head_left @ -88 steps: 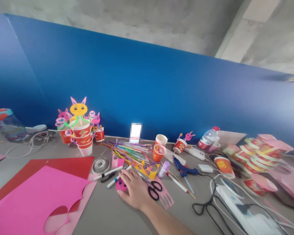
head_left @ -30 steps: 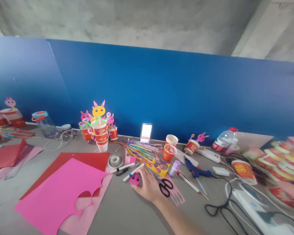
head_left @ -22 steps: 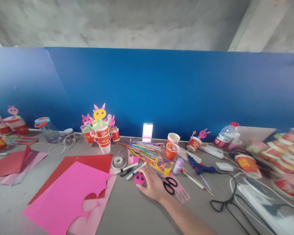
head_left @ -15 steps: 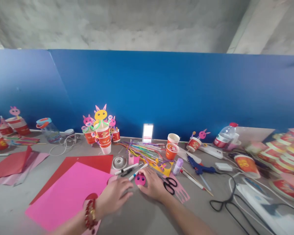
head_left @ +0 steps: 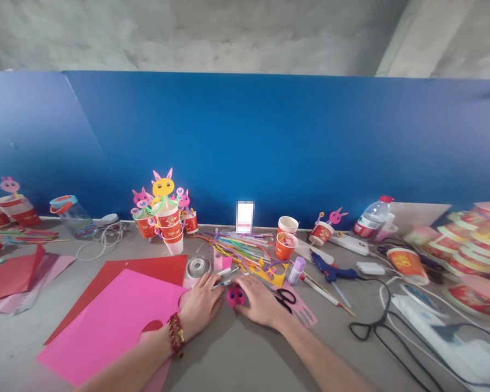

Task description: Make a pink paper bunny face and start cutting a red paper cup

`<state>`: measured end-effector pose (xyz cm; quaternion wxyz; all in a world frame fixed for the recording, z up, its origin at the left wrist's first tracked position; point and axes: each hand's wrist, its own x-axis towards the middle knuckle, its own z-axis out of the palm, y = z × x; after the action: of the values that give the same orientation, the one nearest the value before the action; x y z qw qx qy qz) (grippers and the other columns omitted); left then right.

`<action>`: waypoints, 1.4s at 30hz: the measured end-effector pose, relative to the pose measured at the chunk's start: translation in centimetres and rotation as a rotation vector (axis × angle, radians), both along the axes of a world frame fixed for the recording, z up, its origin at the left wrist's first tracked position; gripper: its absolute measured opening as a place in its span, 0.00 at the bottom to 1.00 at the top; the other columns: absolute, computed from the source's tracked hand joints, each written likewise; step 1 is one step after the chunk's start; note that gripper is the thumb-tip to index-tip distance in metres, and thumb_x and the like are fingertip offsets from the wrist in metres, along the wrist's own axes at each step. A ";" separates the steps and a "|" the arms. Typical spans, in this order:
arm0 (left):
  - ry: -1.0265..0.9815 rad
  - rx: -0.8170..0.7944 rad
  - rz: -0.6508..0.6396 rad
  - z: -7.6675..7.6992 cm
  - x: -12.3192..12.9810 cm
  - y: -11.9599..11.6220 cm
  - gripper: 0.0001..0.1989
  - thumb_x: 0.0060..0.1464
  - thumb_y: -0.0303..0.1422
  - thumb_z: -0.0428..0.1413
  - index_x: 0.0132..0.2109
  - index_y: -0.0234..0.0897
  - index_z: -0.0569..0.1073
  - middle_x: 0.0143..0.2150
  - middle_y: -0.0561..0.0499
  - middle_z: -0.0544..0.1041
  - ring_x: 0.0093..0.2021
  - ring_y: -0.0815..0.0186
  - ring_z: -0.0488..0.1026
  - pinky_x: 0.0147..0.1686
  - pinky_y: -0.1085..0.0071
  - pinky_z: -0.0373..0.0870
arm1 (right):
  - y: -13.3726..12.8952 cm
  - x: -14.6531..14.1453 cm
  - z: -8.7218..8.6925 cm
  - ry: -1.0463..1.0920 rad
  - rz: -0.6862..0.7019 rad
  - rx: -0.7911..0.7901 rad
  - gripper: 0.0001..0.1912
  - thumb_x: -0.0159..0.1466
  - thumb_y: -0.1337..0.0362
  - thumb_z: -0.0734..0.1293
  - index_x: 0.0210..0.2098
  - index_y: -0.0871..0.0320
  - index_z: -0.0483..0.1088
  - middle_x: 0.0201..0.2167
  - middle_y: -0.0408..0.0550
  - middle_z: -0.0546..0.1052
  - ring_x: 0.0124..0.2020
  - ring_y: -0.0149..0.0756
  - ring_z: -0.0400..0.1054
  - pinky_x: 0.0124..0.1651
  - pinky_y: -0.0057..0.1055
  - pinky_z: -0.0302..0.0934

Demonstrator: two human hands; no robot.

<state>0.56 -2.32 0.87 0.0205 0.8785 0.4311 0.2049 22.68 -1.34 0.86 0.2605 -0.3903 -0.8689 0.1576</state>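
A small round magenta paper face (head_left: 236,296) with two dark eye spots lies at the table's middle. The fingers and thumb of my right hand (head_left: 260,304) bend around its right side and hold its edge. Just left of it is my left hand (head_left: 202,305), wearing a red bead bracelet. Its fingers are bent and slightly apart, with the tips over the end of a white marker with a blue band (head_left: 227,282). Whether they grip it is hard to see. Black-handled scissors (head_left: 286,296) lie right of my right hand, partly hidden by it.
Pink paper (head_left: 118,321) overlaps red paper (head_left: 106,277) on the left. Behind the hands lie clear tape (head_left: 198,267), colourful pipe cleaners (head_left: 245,247) and yellow scraps (head_left: 276,276). Rightward are a glue stick (head_left: 296,270), a blue glue gun (head_left: 330,272) with black cord, and cups (head_left: 286,246).
My left hand has moved right and forward, from above the pink paper's edge to the markers. My right hand stays at the paper face. The view has shifted slightly.
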 end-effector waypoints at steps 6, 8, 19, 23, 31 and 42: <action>0.009 -0.028 -0.018 0.3 1.0 -0.5 0.13 0.58 0.33 0.56 0.51 0.43 0.71 0.50 0.47 0.69 0.50 0.55 0.65 0.52 0.57 0.65 | -0.2 0.1 0.1 -0.014 -0.006 -0.027 0.27 0.55 0.69 0.69 0.54 0.56 0.64 0.49 0.53 0.74 0.52 0.47 0.67 0.55 0.42 0.62; 0.005 -0.043 -0.004 0.2 1.2 -0.5 0.11 0.59 0.33 0.56 0.49 0.43 0.72 0.49 0.47 0.70 0.50 0.56 0.65 0.51 0.57 0.64 | -0.2 0.2 0.0 -0.015 -0.010 -0.034 0.27 0.55 0.69 0.69 0.54 0.56 0.64 0.50 0.53 0.74 0.53 0.47 0.66 0.55 0.42 0.61; -0.030 -0.048 0.011 0.1 1.3 -0.6 0.14 0.57 0.31 0.56 0.51 0.43 0.71 0.52 0.47 0.69 0.53 0.54 0.64 0.54 0.54 0.62 | -0.5 0.3 0.7 0.014 0.018 -0.084 0.32 0.56 0.70 0.69 0.60 0.53 0.60 0.56 0.53 0.69 0.60 0.47 0.62 0.60 0.43 0.59; -0.039 -0.049 0.015 -0.1 1.2 -0.5 0.09 0.56 0.33 0.57 0.45 0.41 0.72 0.53 0.47 0.69 0.53 0.54 0.64 0.56 0.53 0.61 | -0.9 0.2 1.3 -0.010 0.050 -0.102 0.38 0.57 0.71 0.67 0.64 0.50 0.55 0.60 0.51 0.66 0.61 0.46 0.61 0.60 0.41 0.60; -0.053 -0.048 0.002 -0.5 1.2 -0.5 0.15 0.56 0.32 0.57 0.51 0.42 0.70 0.56 0.45 0.67 0.57 0.54 0.63 0.62 0.49 0.53 | -0.6 0.4 1.0 -0.054 0.002 -0.012 0.37 0.56 0.68 0.69 0.63 0.53 0.57 0.58 0.53 0.67 0.61 0.48 0.60 0.62 0.45 0.56; -0.047 -0.054 -0.017 -0.4 1.2 -0.4 0.18 0.56 0.32 0.55 0.54 0.45 0.70 0.57 0.46 0.67 0.58 0.53 0.62 0.62 0.47 0.52 | -0.7 -0.3 0.5 -0.066 -0.098 -0.024 0.29 0.53 0.70 0.68 0.55 0.55 0.63 0.48 0.54 0.74 0.53 0.50 0.66 0.55 0.46 0.61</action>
<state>1.79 -2.68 0.45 0.0561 0.8762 0.4283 0.2137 22.36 -1.99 1.36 0.2347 -0.4406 -0.8548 0.1420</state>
